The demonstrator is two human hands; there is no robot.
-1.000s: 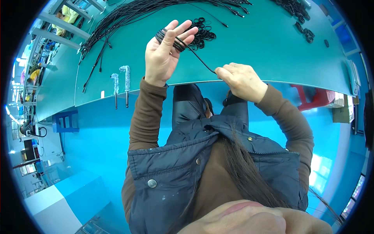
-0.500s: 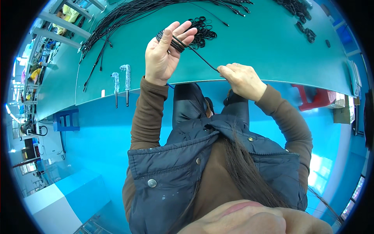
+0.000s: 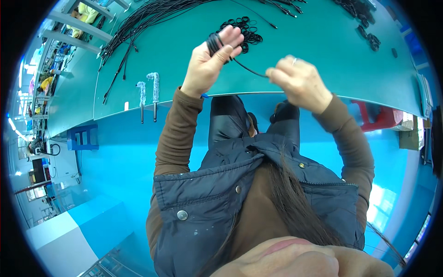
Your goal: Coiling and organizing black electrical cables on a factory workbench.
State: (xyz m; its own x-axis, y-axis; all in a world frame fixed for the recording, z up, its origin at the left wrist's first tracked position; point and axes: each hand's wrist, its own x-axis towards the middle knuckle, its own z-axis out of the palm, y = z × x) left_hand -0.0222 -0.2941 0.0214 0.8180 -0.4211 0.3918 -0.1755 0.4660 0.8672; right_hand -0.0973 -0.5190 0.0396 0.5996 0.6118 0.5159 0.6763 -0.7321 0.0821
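Note:
A black cable (image 3: 213, 44) is wound in several loops around my left hand (image 3: 208, 60), palm up with the fingers extended and the thumb over the coil. From the loops a stretch of cable runs right to my right hand (image 3: 299, 82). The right fingers pinch that stretch, somewhat blurred by motion. Both hands are above the near edge of the green table (image 3: 175, 60). Just beyond the left fingertips lies a pile of small black rings (image 3: 249, 34).
Long black cables (image 3: 152, 21) lie in a bundle at the far left. Two plastic-wrapped tools with dark shafts (image 3: 154, 90) rest at the table's near edge. Small coiled black cables (image 3: 369, 39) lie far right. A red stool (image 3: 376, 117) and a blue stool (image 3: 83, 137) stand below the table.
My right hand has moved up and slightly right, still pinching the cable. My left hand has turned and shifted right, with the loops around it.

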